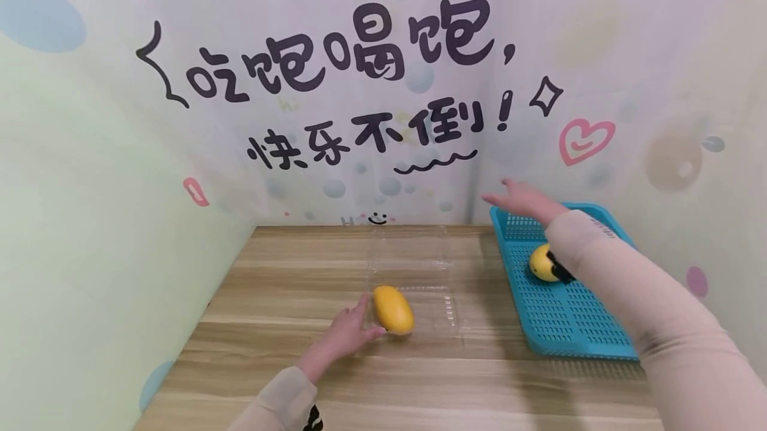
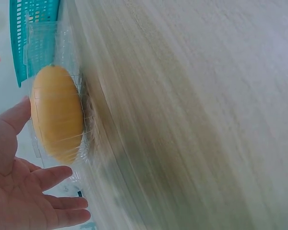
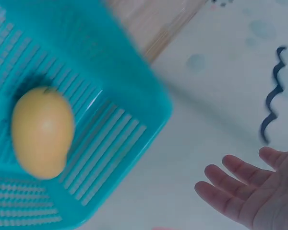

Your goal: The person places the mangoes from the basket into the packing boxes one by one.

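Observation:
A yellow mango (image 1: 393,310) lies in the left part of a clear plastic clamshell box (image 1: 434,311), whose lid is folded back toward the wall. My left hand (image 1: 343,336) is beside the box's left side, its thumb and fingers spread; the left wrist view shows the palm (image 2: 12,187) holding nothing. A second mango (image 3: 42,133) sits in the blue slotted basket (image 3: 153,103) on the right, partly hidden by my sleeve in the head view. Above the basket's back edge, my right hand (image 1: 522,200) is raised with fingers extended and nothing in it.
The wood-grain table (image 1: 287,284) meets a printed wall covering (image 1: 335,18) at the back and on both sides. My right forearm (image 1: 647,304) crosses over the basket's right side.

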A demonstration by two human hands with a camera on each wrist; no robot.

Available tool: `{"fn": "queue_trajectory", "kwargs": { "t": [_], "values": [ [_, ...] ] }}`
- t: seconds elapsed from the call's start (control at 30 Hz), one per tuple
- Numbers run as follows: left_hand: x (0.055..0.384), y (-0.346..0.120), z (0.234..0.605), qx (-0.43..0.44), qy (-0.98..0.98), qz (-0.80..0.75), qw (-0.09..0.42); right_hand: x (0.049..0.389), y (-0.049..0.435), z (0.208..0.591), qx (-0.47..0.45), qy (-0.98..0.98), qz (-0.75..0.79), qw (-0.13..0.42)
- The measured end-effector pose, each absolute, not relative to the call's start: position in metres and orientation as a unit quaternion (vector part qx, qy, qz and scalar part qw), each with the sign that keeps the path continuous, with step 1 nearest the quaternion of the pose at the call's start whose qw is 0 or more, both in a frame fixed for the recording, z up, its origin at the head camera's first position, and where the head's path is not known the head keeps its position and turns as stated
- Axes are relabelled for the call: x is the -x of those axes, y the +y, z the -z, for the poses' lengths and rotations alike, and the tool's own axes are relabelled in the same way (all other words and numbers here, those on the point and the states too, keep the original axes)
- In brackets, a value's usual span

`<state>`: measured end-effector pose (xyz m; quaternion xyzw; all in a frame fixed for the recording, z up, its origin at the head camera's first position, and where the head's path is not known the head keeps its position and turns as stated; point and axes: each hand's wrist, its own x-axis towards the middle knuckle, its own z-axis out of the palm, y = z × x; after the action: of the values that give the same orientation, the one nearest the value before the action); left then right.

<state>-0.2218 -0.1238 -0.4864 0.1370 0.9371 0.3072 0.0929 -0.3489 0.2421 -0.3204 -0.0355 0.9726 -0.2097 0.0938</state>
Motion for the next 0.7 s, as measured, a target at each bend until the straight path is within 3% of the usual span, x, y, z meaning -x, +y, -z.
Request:
{"fn": "queue_trajectory", "kwargs": {
  "t": [0.33,0.7],
  "values": [
    [0.220,-0.125,0.488,-0.139,0.935,-0.311,0.097,0.332,0.321,0.348,0.004,0.972,0.225,0.070],
    [0.222,-0.125,0.490,-0.137,0.938,-0.303,0.093,0.331,0.335,0.418,-0.081,0.955,0.277,0.062]
  ]
}}
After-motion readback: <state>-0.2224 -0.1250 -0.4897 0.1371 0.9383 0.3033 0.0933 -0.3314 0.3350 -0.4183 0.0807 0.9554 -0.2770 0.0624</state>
